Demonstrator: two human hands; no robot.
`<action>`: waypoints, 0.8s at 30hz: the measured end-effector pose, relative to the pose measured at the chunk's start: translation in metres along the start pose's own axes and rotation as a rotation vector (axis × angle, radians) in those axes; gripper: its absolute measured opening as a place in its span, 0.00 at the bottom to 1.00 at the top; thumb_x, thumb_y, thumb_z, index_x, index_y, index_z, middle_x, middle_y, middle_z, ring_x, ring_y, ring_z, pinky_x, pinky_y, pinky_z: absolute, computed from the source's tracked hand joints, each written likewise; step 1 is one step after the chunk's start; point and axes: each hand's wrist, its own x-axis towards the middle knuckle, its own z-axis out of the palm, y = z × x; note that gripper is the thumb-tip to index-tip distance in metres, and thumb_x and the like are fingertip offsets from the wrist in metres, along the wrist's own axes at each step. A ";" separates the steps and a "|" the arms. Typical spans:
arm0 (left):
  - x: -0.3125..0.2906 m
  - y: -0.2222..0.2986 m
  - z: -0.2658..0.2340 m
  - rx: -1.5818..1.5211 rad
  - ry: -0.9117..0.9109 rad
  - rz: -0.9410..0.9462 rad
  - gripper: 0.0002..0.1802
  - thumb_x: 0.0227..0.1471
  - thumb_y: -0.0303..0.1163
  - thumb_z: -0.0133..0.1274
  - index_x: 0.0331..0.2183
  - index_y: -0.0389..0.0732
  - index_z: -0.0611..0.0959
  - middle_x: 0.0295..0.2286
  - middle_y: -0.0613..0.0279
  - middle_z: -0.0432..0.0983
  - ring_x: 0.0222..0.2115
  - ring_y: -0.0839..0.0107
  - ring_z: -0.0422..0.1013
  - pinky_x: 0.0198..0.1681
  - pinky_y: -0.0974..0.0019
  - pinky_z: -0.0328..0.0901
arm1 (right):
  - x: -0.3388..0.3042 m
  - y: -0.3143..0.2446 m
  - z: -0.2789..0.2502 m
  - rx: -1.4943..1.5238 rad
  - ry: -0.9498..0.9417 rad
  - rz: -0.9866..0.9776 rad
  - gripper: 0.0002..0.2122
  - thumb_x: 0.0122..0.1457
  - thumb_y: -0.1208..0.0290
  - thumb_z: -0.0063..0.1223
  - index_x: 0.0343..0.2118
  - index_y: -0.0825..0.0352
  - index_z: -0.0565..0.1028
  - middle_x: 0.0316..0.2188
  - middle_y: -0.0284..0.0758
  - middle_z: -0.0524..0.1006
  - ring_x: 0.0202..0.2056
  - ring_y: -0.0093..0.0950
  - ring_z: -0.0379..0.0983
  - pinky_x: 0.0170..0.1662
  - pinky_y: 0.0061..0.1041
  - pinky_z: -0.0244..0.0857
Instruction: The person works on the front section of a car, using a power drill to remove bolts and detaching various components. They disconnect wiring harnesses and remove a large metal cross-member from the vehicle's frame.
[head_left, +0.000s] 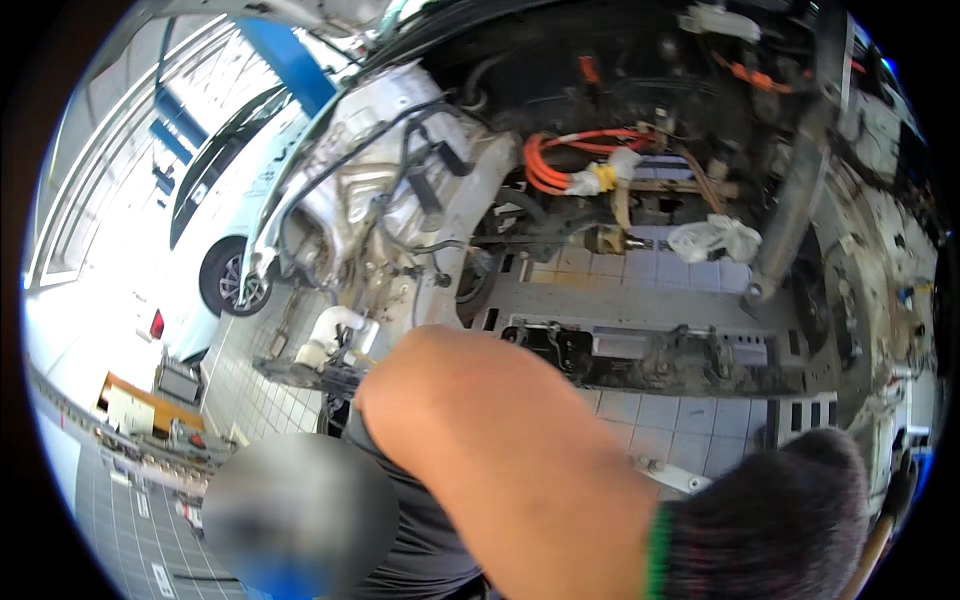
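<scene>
A bare forearm, apparently my left one, crosses the lower middle very close by, its bent elbow out over the front of the car. It leads to my left hand (775,515) at the lower right, in a dark knit glove with a green cuff. Motion smears the glove; its fingers do not show apart. My right hand is out of sight. Beyond the arm lies a stripped engine bay with orange cables (548,165), a yellow and white connector (605,178), a clear plastic bag (715,240) and a grey metal crossmember (640,305).
A grey strut (805,190) slants over the bay's right side. Near the right rim is a brown handle-like stick (874,560). At left stand a pale car (228,215) and a blue lift post (285,60). A blurred round patch (300,515) hides the lower left.
</scene>
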 end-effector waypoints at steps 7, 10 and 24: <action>-0.020 -0.031 0.033 0.071 0.010 -0.147 0.13 0.47 0.39 0.59 0.22 0.40 0.86 0.19 0.56 0.78 0.22 0.58 0.78 0.22 0.51 0.70 | 0.007 -0.003 -0.005 0.445 -0.010 0.176 0.33 0.58 0.88 0.46 0.69 0.66 0.67 0.65 0.53 0.70 0.64 0.50 0.68 0.67 0.41 0.64; -0.055 -0.080 0.082 -0.134 -0.401 -0.342 0.17 0.55 0.45 0.57 0.32 0.40 0.83 0.31 0.54 0.80 0.32 0.51 0.80 0.35 0.45 0.74 | 0.010 -0.005 -0.016 0.346 -0.133 0.116 0.34 0.58 0.88 0.45 0.70 0.65 0.66 0.66 0.52 0.69 0.66 0.49 0.66 0.69 0.39 0.62; -0.166 -0.082 0.206 -0.510 -0.305 -1.022 0.33 0.63 0.63 0.52 0.49 0.42 0.84 0.38 0.51 0.85 0.41 0.49 0.82 0.47 0.48 0.74 | 0.025 -0.037 -0.105 1.175 -0.306 0.448 0.24 0.72 0.50 0.51 0.47 0.72 0.82 0.37 0.37 0.81 0.37 0.29 0.73 0.46 0.32 0.69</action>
